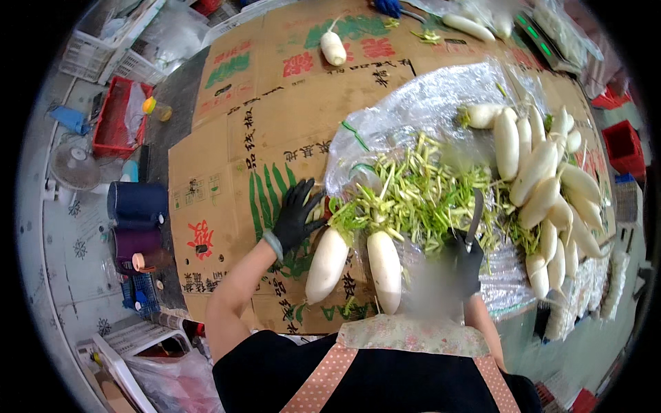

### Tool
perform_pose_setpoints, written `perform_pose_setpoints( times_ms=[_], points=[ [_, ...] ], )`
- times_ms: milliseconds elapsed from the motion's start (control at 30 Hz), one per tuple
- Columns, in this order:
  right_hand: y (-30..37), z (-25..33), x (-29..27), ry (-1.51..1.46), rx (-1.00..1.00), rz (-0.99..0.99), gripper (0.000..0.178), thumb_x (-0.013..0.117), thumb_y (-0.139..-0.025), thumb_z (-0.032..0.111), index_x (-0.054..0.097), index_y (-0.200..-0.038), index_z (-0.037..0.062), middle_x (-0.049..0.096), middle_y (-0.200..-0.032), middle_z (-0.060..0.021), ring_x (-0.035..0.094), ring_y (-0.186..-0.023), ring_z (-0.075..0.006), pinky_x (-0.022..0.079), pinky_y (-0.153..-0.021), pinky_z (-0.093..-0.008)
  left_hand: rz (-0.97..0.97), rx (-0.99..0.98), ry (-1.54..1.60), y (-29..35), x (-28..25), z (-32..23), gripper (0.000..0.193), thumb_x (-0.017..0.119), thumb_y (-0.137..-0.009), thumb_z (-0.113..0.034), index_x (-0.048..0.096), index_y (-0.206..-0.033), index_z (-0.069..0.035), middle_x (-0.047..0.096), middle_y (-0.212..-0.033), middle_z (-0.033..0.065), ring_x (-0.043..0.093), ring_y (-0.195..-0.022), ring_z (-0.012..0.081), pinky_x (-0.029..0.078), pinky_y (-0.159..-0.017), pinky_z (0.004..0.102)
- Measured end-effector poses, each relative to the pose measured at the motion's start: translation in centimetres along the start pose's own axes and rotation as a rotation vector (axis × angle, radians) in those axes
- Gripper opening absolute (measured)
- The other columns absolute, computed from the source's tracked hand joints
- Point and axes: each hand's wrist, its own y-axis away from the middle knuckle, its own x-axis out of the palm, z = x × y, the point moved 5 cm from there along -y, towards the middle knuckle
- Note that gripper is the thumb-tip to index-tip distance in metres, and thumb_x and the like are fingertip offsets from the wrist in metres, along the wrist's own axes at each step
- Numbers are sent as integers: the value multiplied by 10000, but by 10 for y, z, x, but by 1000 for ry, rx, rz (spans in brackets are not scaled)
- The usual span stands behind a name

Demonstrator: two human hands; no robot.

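My left hand [298, 216], in a black glove, is at the cardboard beside the leafy top of a white radish [328, 267]. Its fingers are apart and slightly bent, with no radish in their grasp. A second white radish [384, 271] lies just to the right, its cut green top pointing away from me. In my right hand [468, 263], also gloved in black, is a knife with a curved blade [475, 219], pointing up over the trimmings. A pile of chopped green stems [420, 196] spreads on clear plastic sheeting [392, 117] beyond the radishes.
Several white radishes [537, 172] are heaped at the right. One lone radish [333, 48] lies at the far side of the cardboard [227, 151]. A scale with a green display [540, 41] stands at the far right. Red crates [118, 117] and a fan [74, 167] are at left.
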Motion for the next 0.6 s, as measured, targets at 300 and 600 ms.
perform_pose_setpoints(
  times_ms=[300, 600],
  points=[
    [4, 16, 10, 61, -54, 2, 202, 600, -844, 174, 632, -976, 25, 629, -762, -9, 517, -586, -51, 392, -504, -199, -353, -503, 572, -11, -1, 22, 370, 592, -706, 41, 571, -1072, -8, 579, -1025, 133, 555, -953, 203, 442, -825, 306],
    [0, 9, 17, 507, -478, 208, 225, 535, -823, 185, 590, -1002, 60, 606, -852, -93, 567, -741, -202, 463, -643, -316, -20, 41, 962, -89, -53, -141, 654, 622, -761, -68, 317, -1339, -60, 330, -1371, 83, 349, -1223, 224, 313, -998, 345]
  ],
)
